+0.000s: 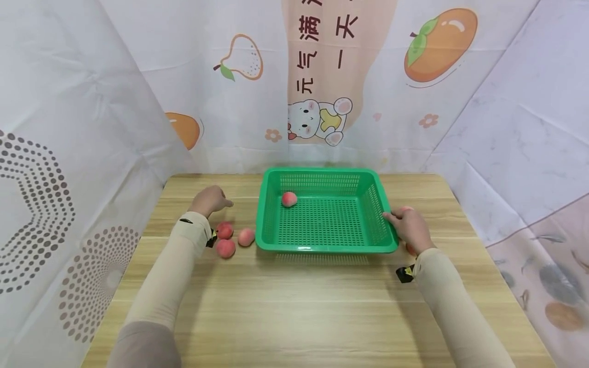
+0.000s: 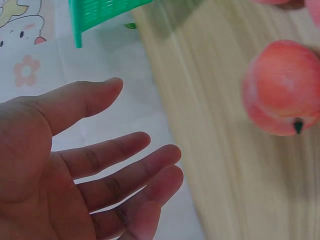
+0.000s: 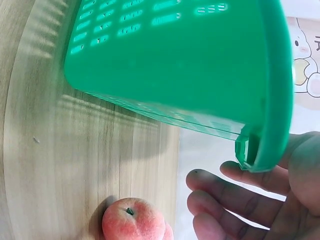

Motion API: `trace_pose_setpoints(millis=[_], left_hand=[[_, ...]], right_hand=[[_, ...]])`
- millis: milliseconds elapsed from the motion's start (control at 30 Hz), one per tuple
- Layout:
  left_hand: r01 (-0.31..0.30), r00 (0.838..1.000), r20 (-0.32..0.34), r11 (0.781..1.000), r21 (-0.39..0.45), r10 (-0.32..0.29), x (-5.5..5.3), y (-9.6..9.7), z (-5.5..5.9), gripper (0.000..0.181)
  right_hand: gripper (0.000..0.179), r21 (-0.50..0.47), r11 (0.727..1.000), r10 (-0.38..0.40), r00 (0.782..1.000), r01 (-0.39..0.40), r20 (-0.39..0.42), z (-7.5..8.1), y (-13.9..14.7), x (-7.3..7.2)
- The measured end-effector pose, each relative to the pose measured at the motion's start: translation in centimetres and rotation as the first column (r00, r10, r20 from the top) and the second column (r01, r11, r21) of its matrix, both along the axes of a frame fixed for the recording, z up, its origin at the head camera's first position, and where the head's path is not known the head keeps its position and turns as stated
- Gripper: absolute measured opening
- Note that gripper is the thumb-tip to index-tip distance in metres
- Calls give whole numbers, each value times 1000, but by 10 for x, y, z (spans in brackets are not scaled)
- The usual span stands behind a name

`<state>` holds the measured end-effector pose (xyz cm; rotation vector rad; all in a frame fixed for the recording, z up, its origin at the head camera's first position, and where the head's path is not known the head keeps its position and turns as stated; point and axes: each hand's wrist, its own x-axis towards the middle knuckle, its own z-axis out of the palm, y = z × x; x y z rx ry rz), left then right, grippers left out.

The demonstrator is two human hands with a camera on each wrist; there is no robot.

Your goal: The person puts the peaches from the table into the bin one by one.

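Note:
A green slotted plastic basket (image 1: 326,249) stands on the table, with one peach (image 1: 289,199) inside near its back left corner. My right hand (image 1: 411,230) is at the basket's right rim (image 3: 277,90), thumb over the rim and fingers outside and beneath it. Left of the basket, my left hand (image 1: 209,200) is above the table, its fingers (image 2: 135,172) spread and holding nothing. Nearest to it are a red peach (image 1: 225,230), a second peach (image 1: 225,248) and a paler peach (image 1: 246,237). Peaches (image 3: 132,220) also lie beside my right hand, partly hidden by it in the head view.
The wood-grain table (image 1: 303,306) reaches back to a printed curtain (image 1: 368,128). More cloth hangs on the left (image 1: 69,153) and right (image 1: 529,153) sides. A small black device (image 1: 405,274) is worn at the right wrist.

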<state>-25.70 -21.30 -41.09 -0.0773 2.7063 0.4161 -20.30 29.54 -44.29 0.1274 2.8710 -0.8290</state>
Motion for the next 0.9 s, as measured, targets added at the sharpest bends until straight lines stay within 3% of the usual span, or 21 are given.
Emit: trace_pose_setpoints(millis=[300,467,700,900], left_hand=[[1,995,101,1000,15,-3,3,-8,-14,54],[1,985,175,1000,29,-6,4,-13,-16,57],[1,977,211,999,38,-9,10,-16,-23,51],[31,970,238,997,65,-46,15,-17,-33,56]], right_hand=[[50,-21,1000,-1,1000,1,-12,-3,0,0],[51,-33,999,-8,1000,7,-13,-2,1,-1],[50,-44,999,-2,1000,1,-17,3,-1,1],[50,-51,999,-8,1000,8,-4,1,0,2]])
